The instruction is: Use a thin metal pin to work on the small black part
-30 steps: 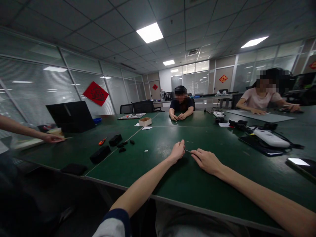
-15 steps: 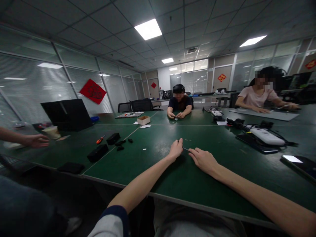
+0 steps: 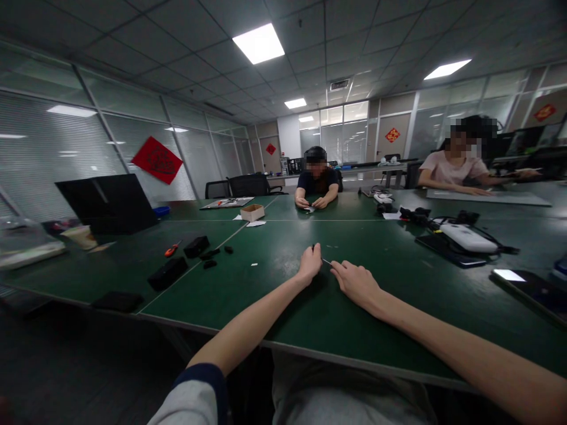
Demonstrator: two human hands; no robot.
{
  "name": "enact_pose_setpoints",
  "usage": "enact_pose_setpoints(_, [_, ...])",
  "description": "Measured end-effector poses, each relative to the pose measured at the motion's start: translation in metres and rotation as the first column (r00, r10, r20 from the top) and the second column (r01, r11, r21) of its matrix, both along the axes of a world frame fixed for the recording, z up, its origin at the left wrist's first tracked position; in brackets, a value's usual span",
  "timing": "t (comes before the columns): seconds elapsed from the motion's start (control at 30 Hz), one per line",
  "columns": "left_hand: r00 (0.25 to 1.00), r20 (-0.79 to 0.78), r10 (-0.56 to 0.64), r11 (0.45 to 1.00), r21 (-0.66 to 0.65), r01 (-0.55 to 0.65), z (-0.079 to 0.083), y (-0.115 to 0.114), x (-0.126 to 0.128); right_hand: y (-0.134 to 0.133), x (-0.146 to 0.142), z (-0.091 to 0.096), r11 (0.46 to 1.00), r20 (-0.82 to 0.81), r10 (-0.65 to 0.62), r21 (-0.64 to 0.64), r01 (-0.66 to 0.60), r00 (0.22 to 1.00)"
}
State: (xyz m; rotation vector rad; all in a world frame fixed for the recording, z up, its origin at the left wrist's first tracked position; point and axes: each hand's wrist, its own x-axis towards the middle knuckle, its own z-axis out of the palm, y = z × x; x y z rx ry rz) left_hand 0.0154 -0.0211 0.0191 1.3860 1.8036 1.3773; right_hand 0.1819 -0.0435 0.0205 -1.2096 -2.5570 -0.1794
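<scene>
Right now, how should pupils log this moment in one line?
left hand: closed on small dark item | right hand: pinching thin rod | thin rod: spans gap between hands | nearby: white scrap on green table

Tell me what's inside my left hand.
A small dark piece shows at the top of your left hand, and a thin rod runs toward your right hand. Anything deeper in the left grip is covered.
</scene>
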Motion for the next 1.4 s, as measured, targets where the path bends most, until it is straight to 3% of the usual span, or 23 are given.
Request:
enact_pose_setpoints(0.37, [0.949,0.298,-0.099,0.994,-0.005,0.105,0.008,-0.005,0.003,-0.005,-0.005,0.003,0.997,0.011,-0.058,-0.045,0.059,0.998])
enact_pose_setpoints(0.57, [0.917,0.301,-0.262,0.961,-0.007,0.277,-0.004,-0.008,0.024,0.033,0.008,0.008,0.977,-0.037,-0.184,-0.111,0.179,0.982])
enact_pose_setpoints(0.67, [0.841,0.424,-0.336,0.927,-0.01,0.375,-0.008,-0.006,0.026,0.044,0.022,0.009,0.975,-0.065,-0.2,-0.116,0.192,0.978])
enact_pose_setpoints(0.8, [0.685,0.567,-0.457,0.842,0.029,0.538,-0.005,-0.002,0.01,0.037,0.03,0.007,0.985,-0.099,-0.139,-0.113,0.128,0.985])
enact_pose_setpoints(0.9, [0.639,0.595,-0.488,0.819,0.058,0.571,-0.002,0.0,-0.001,0.028,0.026,0.006,0.995,-0.151,-0.073,-0.081,0.061,0.986])
enact_pose_setpoints(1.4, [0.652,0.604,-0.459,0.836,0.045,0.547,0.0,0.001,-0.005,0.01,0.017,0.014,0.995,-0.222,0.1,0.005,-0.101,0.97])
